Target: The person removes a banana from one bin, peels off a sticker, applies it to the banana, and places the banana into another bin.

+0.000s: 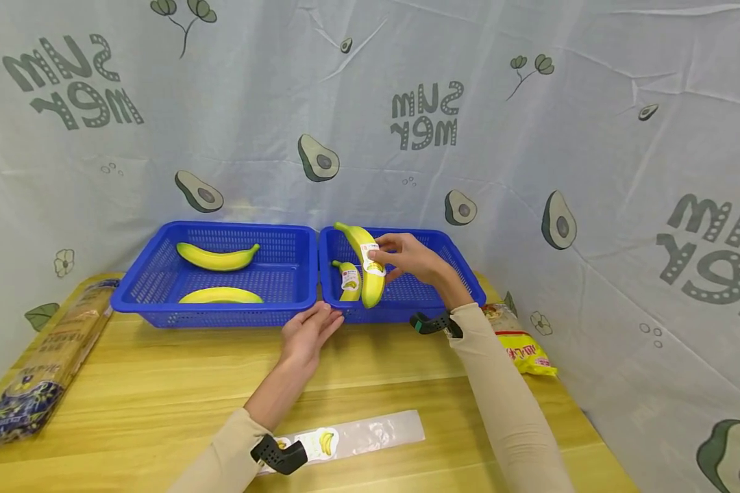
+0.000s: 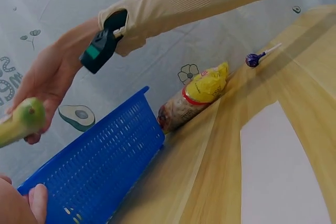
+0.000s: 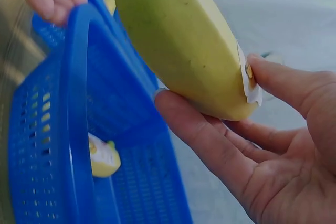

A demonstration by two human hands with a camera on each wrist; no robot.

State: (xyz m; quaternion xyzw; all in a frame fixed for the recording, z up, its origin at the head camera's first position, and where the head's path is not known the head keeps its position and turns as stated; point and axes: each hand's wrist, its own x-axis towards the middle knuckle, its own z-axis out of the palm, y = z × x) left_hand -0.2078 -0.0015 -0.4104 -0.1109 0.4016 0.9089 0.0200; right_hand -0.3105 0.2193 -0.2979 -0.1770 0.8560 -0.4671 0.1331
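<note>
My right hand (image 1: pixel 414 259) pinches a yellow banana (image 1: pixel 373 289) between thumb and fingers, above the right blue basket (image 1: pixel 407 313). The banana tilts, stem end up, with a white banana-print label (image 1: pixel 372 259) around its middle; in the right wrist view the thumb lies on that label (image 3: pixel 249 77). A second labelled banana (image 1: pixel 348 296) lies inside the same basket. My left hand (image 1: pixel 305 335) touches the front edge near where the two baskets meet, its fingers fairly straight; the left wrist view shows its fingertips (image 2: pixel 38 203) against the basket.
Two unlabelled bananas (image 1: pixel 217 259) lie in the left blue basket (image 1: pixel 216 317). A label strip (image 1: pixel 379 436) lies on the table before me. A long noodle-like package (image 1: pixel 43 376) is at the left, a yellow snack bag (image 1: pixel 524 349) at the right. A lollipop (image 2: pixel 253 60) shows beyond.
</note>
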